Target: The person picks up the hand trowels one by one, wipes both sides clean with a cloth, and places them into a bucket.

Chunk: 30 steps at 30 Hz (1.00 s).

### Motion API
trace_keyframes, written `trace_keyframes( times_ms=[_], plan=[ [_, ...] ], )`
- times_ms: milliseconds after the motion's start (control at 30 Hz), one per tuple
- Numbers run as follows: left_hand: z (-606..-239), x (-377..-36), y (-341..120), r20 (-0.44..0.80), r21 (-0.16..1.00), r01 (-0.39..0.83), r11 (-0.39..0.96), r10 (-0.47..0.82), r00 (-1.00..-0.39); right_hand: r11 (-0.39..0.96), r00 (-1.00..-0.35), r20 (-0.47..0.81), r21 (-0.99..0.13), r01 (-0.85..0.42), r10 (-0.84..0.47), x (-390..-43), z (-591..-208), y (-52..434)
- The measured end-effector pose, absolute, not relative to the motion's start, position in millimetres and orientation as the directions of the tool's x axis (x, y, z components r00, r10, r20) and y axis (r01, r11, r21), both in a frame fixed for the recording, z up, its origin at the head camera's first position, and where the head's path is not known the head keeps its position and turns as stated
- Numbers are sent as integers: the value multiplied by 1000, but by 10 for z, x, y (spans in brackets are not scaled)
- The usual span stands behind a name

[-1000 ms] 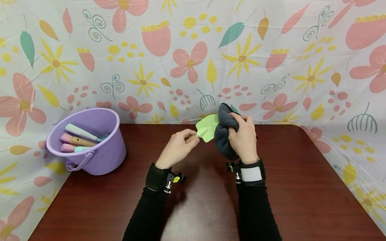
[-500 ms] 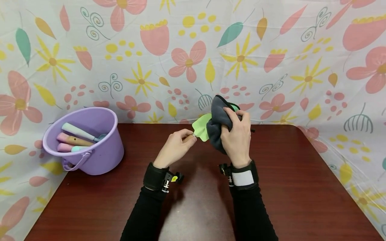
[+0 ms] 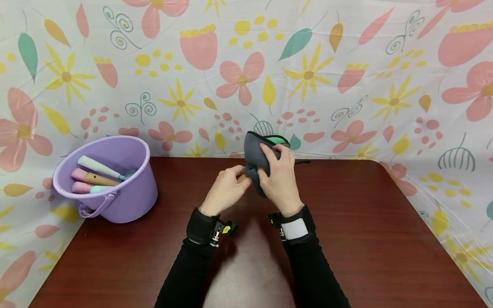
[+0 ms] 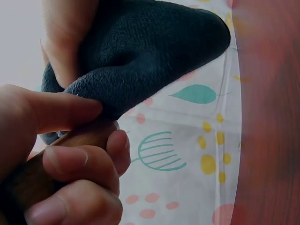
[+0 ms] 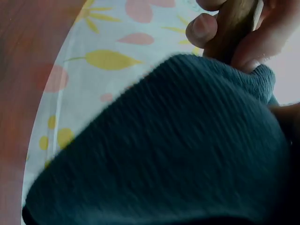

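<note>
My left hand [image 3: 225, 191] grips the wooden handle [image 4: 89, 136] of a small garden trowel, its fingers curled round it. A dark grey cloth [image 3: 254, 156] with black edging and a green patch is bunched in my right hand [image 3: 281, 182], thumb and fingers pinching it. The cloth covers the trowel's blade, which is hidden in every view. In the right wrist view the folded cloth [image 5: 164, 140] fills most of the picture, with the wooden handle [image 5: 229, 28] coming out beyond it. Both hands are close together above the table's far edge.
A purple bucket [image 3: 136, 192] stands on the left of the brown table [image 3: 366, 239]. Inside lie several tools, among them a pale-handled one [image 3: 98, 167]. A flower-print curtain [image 3: 215, 98] hangs right behind the table.
My right hand has moved left with the cloth, which now covers the light green trowel blade that showed before. My left hand stays nearly in place on the handle.
</note>
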<state>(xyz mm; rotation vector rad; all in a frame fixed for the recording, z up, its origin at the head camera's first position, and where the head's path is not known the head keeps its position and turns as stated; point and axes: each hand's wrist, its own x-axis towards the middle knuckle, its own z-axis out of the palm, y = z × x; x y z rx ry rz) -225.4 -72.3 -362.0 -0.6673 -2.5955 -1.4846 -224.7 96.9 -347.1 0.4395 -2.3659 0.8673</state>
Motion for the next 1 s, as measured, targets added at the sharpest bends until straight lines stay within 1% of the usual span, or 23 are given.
trace_keyframes(
  times_ms=[100, 200, 267, 433, 600, 700, 1000],
  plan=[
    [-3623, -2260, -719, 277, 805, 402, 437, 323, -905, 725, -833, 520, -499, -475, -188, -2220, -3452, 1002],
    [-3639, -2263, -707, 279, 808, 401, 432, 319, -906, 717, -844, 484, -502, -483, -229, -2221, -3438, 1052],
    [-3652, -2262, -692, 284, 805, 408, 431, 324, -902, 718, -838, 498, -497, -487, -224, -2236, -3440, 1081],
    [-3655, -2236, -658, 291, 788, 424, 447, 338, -895, 722, -817, 560, -509, -468, -135, -2302, -3496, 1128],
    [-3638, -2200, -651, 265, 754, 417, 507, 345, -900, 727, -815, 579, -549, -412, -24, -2367, -3564, 1225],
    [-3619, -2183, -650, 260, 750, 414, 516, 345, -902, 716, -805, 592, -577, -393, 35, -2390, -3571, 1302],
    [-3592, -2190, -665, 248, 756, 412, 509, 360, -900, 691, -772, 622, -615, -380, 129, -2409, -3566, 1501]
  ],
)
